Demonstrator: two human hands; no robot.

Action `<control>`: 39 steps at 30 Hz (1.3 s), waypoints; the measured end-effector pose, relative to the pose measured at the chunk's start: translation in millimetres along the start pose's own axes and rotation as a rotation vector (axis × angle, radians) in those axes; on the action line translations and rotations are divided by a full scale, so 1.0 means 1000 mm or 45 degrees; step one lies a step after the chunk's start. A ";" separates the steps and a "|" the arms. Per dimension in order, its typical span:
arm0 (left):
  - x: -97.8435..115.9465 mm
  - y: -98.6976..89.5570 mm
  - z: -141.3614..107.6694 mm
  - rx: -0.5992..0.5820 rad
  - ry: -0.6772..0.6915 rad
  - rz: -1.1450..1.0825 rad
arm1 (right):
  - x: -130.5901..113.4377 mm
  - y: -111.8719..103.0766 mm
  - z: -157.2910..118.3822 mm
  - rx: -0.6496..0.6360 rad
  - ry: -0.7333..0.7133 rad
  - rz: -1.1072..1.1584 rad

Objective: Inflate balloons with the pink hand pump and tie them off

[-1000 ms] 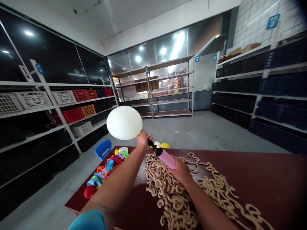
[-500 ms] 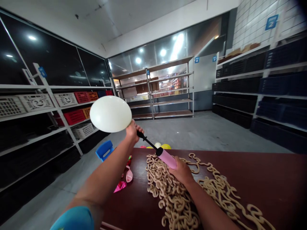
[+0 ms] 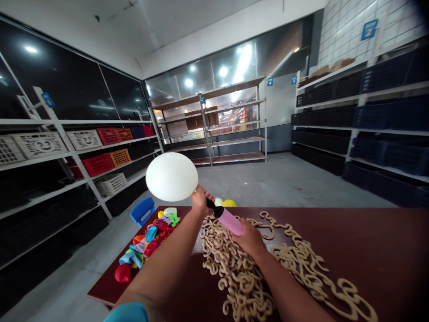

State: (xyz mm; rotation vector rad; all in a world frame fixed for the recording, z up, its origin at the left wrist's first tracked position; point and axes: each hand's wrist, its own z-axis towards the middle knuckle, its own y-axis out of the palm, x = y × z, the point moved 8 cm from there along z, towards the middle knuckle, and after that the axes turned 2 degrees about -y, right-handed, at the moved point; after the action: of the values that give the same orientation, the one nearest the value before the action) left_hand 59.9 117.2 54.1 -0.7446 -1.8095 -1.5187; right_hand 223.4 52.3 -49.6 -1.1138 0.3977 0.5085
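We are gripping the black end of a hand pump (image 3: 229,221) with our left hand (image 3: 200,200), its fingers closing round the pump and the neck of a white balloon (image 3: 172,177); the balloon is swelling out to the left of that hand, above the far left part of the dark red table (image 3: 362,250). Our right hand (image 3: 250,238) is wrapping round the pink barrel of the pump, which is slanting between our two hands, its black end farther from us.

Beneath the pump and our right forearm, a pile of beige curly strips (image 3: 234,268) is lying on the table; looser beige loops (image 3: 311,268) are spreading to the right of it. Flat coloured balloons (image 3: 150,239) are lying in a heap at the left of the table, beside our left forearm; a blue chair (image 3: 142,210) is standing just past the far left edge, and a yellow balloon (image 3: 229,203) is showing beyond the far edge.
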 end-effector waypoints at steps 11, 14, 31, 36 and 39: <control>0.064 0.006 0.001 -0.087 0.158 0.082 | -0.006 -0.007 0.001 0.071 -0.037 0.015; 0.108 0.003 0.005 -0.075 0.239 0.091 | -0.005 -0.006 0.002 0.092 -0.039 0.027; -0.009 -0.007 -0.001 0.028 0.001 -0.041 | -0.001 0.001 0.000 0.022 -0.009 -0.042; 0.014 -0.008 0.002 -0.013 0.061 0.006 | -0.005 -0.003 0.000 0.030 -0.019 -0.008; 0.054 -0.006 0.004 -0.037 0.126 0.053 | -0.010 -0.007 0.000 0.049 -0.045 0.008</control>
State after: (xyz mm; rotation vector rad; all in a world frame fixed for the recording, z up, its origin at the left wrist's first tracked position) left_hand 20.5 121.2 92.2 -0.7041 -1.6926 -1.5311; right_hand 219.3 48.1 -38.6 -1.0654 0.3786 0.5238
